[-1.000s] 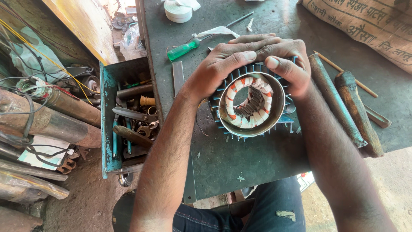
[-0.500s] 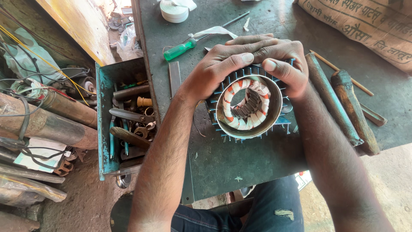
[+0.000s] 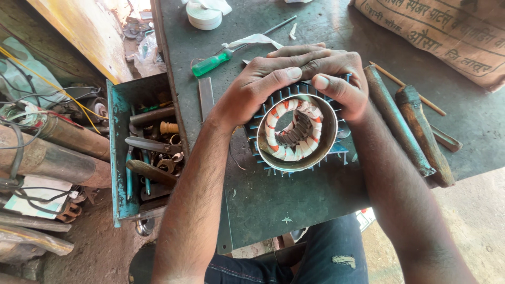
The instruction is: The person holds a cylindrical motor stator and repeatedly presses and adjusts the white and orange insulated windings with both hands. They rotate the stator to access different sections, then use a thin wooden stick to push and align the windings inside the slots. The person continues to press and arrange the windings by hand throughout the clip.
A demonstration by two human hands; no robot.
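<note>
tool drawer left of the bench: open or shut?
Open. The drawer juts out from the bench edge, with its scissors and other tools exposed from above.
</note>
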